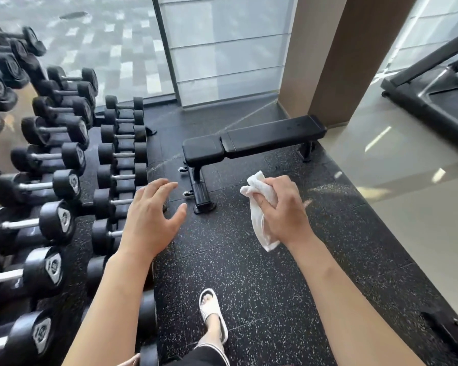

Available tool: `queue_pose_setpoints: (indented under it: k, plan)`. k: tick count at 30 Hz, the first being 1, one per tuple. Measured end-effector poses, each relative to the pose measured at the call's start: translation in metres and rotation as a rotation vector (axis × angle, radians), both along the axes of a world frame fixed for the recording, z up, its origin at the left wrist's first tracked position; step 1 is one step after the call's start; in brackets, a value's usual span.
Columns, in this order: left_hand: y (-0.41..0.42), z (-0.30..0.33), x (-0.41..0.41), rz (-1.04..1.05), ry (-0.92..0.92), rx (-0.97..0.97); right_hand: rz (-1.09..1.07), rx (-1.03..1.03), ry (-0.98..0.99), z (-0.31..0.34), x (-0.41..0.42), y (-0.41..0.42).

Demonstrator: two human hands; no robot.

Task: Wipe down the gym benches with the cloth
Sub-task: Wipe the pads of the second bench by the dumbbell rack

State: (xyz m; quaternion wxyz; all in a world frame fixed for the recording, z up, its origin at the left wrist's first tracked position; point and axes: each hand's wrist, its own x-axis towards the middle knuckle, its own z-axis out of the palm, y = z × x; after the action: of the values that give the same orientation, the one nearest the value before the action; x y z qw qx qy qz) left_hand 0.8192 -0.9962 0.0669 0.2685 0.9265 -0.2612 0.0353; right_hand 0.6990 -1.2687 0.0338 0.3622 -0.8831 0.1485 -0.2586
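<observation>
A black padded gym bench (254, 140) is seen lying flat on the speckled black rubber floor (262, 286), its seat pad and longer back pad set end to end. To the left of the bench, a long rack of black dumbbells (64, 180) is ranged in rows, its near edge just beside the bench's front foot (202, 200). Behind the bench, a frosted glass wall (222, 48) and a brown pillar (336, 54) are found; the far end of the bench is set close to the pillar. To the right of the bench, pale glossy flooring (407, 167) is laid, and the black base of a treadmill (434, 93) is placed on it, well apart from the bench.

Nothing is seen between the bench and the hands. The left hand (151, 220) is held in front of the bench, fingers spread and relaxed, gripping nothing, over the edge of the dumbbell rack. The right hand (283, 212) is held in front of the bench, apart from it, fingers curled round a bunched white cloth (261, 204), whose ends stick out above and below the fist.

Nearer than the bench, a foot in a white slide sandal (212, 313) is planted on the rubber floor.
</observation>
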Motion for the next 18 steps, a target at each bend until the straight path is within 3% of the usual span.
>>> queue_pose_setpoints:
  k: [18]
  plan:
    - [-0.079,0.005,0.26,-0.033,0.061,-0.09,0.002,-0.011,0.023,0.017,0.25,-0.071]
